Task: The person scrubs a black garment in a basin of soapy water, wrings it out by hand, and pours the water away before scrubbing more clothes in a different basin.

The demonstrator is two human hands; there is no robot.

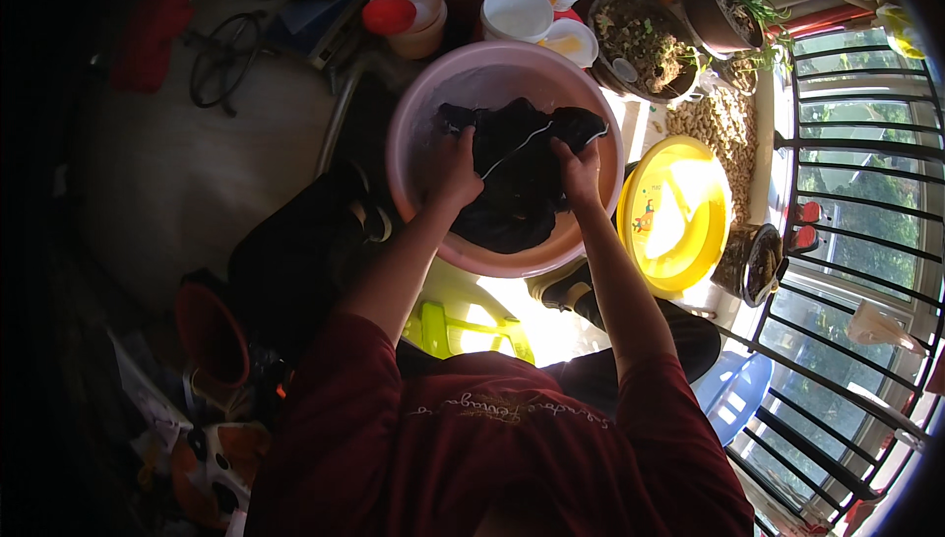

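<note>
A pink basin (pixel 399 148) stands in front of me with a dark garment (pixel 512 202) spread across it. Thin white piping runs diagonally over the black cloth. My left hand (pixel 458 168) grips the garment on its left side, thumb on top. On the right, my right hand (pixel 579 171) pinches the cloth near its upper right part, where a white edge shows. The fingers of both hands are partly hidden under the fabric. The garment's lower part hangs bunched into the basin, and I cannot make out its exact kind.
Right of the basin stands a yellow basin (pixel 704 207). Beyond the pink one are a white bucket (pixel 517 13), a red bowl (pixel 389 14) and potted plants (pixel 640 40). Black railings (pixel 866 163) line the window side. A lime-green plastic stool (pixel 438 330) sits close to my body.
</note>
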